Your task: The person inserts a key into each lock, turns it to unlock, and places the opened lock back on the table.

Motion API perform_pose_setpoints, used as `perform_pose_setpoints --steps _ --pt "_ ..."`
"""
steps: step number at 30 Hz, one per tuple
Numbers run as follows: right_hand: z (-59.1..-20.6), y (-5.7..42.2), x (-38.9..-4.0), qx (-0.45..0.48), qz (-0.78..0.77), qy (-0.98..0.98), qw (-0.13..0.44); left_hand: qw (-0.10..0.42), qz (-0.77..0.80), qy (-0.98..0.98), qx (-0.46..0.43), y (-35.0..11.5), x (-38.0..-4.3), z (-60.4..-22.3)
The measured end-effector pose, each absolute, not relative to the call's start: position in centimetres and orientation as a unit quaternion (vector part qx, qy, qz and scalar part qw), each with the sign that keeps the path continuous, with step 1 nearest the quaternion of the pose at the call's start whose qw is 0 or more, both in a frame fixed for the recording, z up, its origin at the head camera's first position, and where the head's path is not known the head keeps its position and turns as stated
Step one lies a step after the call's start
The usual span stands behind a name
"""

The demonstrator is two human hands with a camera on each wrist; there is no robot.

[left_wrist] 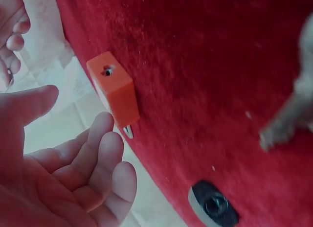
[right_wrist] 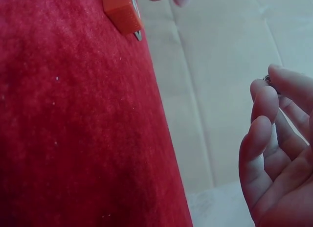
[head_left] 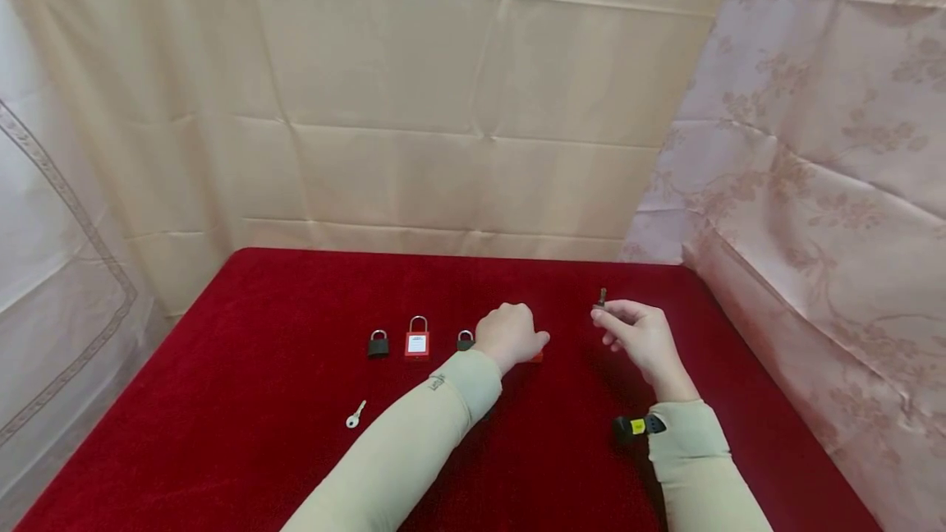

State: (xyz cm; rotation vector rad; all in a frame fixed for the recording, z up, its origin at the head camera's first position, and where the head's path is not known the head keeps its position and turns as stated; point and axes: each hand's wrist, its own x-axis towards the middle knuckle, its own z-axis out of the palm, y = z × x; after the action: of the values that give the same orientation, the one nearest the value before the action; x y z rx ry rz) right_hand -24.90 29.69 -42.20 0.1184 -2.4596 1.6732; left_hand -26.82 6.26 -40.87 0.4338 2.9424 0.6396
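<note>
My right hand [head_left: 646,339] is raised over the right part of the table, pinching a small metal key [head_left: 603,295] between thumb and fingers. In the right wrist view only a bit of that key [right_wrist: 268,80] shows at the fingertips. My left hand [head_left: 510,335] hovers by a red padlock [left_wrist: 115,90], its fingers loosely bent with nothing between them. The head view shows that padlock mostly hidden behind the hand. To the left of the hand are a black padlock [head_left: 465,343], another red padlock [head_left: 417,343] with a white label, and a second black padlock [head_left: 378,346].
A silver key [head_left: 355,415] lies on the red cloth-covered table [head_left: 222,433], left of my left forearm. Beige curtain [head_left: 384,105] hangs behind the table, and a floral curtain [head_left: 835,146] on the right. A blurred pale thing [left_wrist: 288,119] shows in the left wrist view.
</note>
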Motion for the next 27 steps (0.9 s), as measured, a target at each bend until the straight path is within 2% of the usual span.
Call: perform_pose_setpoints --steps 5,14,27 --pt "-42.3 29.8 -24.9 0.037 0.577 -0.813 0.071 0.061 0.190 0.973 0.115 7.0 -26.7 -40.9" --pt "-42.6 30.0 -25.0 0.034 0.589 -0.806 0.056 0.050 0.144 0.983 0.104 7.6 -27.3 -41.6" --pt "-42.4 30.2 -24.8 0.041 0.588 -0.806 0.056 0.080 0.127 0.985 0.083 7.4 -27.6 -42.1"
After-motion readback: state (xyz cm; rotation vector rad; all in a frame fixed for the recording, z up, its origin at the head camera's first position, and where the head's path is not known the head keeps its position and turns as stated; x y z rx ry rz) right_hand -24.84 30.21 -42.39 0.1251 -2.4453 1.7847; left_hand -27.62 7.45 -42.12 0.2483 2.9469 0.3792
